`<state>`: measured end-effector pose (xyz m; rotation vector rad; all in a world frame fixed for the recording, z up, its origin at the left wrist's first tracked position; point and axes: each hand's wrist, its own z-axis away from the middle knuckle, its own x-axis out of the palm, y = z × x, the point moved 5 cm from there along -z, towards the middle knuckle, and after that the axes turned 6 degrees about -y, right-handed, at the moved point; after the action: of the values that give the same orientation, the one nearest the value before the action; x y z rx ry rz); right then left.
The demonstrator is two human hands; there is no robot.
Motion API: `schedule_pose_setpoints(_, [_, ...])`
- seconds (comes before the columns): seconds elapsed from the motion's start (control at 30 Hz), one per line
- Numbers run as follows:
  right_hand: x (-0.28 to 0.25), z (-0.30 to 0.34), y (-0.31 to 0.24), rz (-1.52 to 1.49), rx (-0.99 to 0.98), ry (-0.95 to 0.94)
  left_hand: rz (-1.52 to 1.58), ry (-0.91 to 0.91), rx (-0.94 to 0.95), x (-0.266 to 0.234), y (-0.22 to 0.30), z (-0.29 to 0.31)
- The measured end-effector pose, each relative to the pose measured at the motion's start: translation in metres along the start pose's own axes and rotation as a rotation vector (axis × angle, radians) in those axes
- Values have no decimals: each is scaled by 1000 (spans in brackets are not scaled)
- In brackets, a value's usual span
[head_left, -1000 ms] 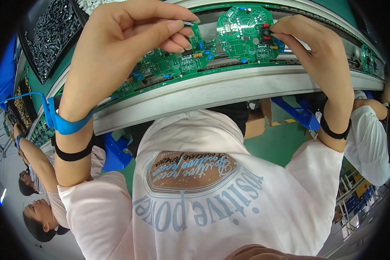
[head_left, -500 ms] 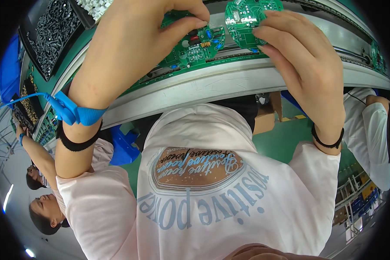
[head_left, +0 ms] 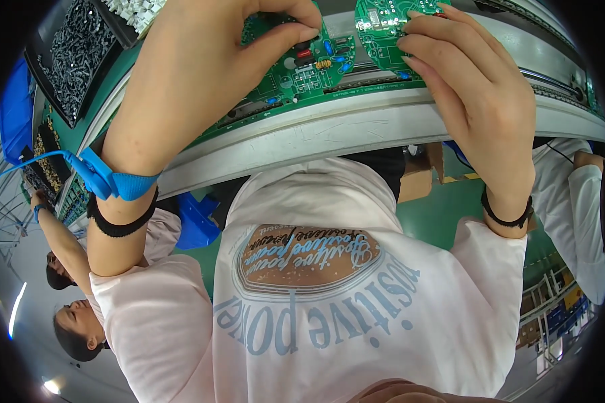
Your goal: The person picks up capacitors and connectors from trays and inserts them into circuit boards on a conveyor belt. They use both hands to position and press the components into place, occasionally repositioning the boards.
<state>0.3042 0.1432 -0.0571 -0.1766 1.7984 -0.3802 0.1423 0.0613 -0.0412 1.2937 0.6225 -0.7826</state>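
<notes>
A green circuit board panel (head_left: 301, 82) lies across a conveyor rail. It carries blue, red and striped components. To its right is a rounded green board section (head_left: 378, 41), with a gap between them higher up. My left hand (head_left: 225, 57) reaches over the left section, thumb and forefinger pinched together just above it. What they hold, if anything, is hidden. My right hand (head_left: 480, 84) is at the right section, fingers curled and fingertips drawn together against its right edge. I cannot make out anything between them. A blue wrist strap (head_left: 134, 185) with a cord circles my left wrist.
Black trays of dark small parts (head_left: 81, 60) and white connectors (head_left: 136, 10) stand at the upper left. The pale metal conveyor edge (head_left: 316, 131) runs in front of me. Other people sit at left and right. A cardboard box (head_left: 417, 185) is below the conveyor.
The board panel has shifted slightly to the right in the picture. My right hand has moved a little up and right over the board; my left hand keeps its pinch.
</notes>
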Motion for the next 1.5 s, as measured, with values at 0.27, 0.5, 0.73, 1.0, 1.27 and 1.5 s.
schedule_pose_setpoints(0.27, [-1, 2, 1, 12, 24, 22, -90, 8, 74, 0, 6, -2])
schedule_pose_setpoints(0.5, [0, 1, 4, -15, 36, -21, -222, 9, 96, 4, 6, -1])
schedule_pose_setpoints(0.73, [-11, -3, -6, -55, 161, -80, -434, -18, 98, 9, 15, -6])
schedule_pose_setpoints(1.0, [0, 4, 3, 2, 78, -39, -533, -70, 102, 16, 21, -10])
schedule_pose_setpoints(1.27, [3, 21, 22, 163, -19, -35, -503, -58, 111, 0, 12, -14])
schedule_pose_setpoints(1.5, [-8, 48, 50, 169, 45, -85, -440, 449, -443, -103, -65, 54])
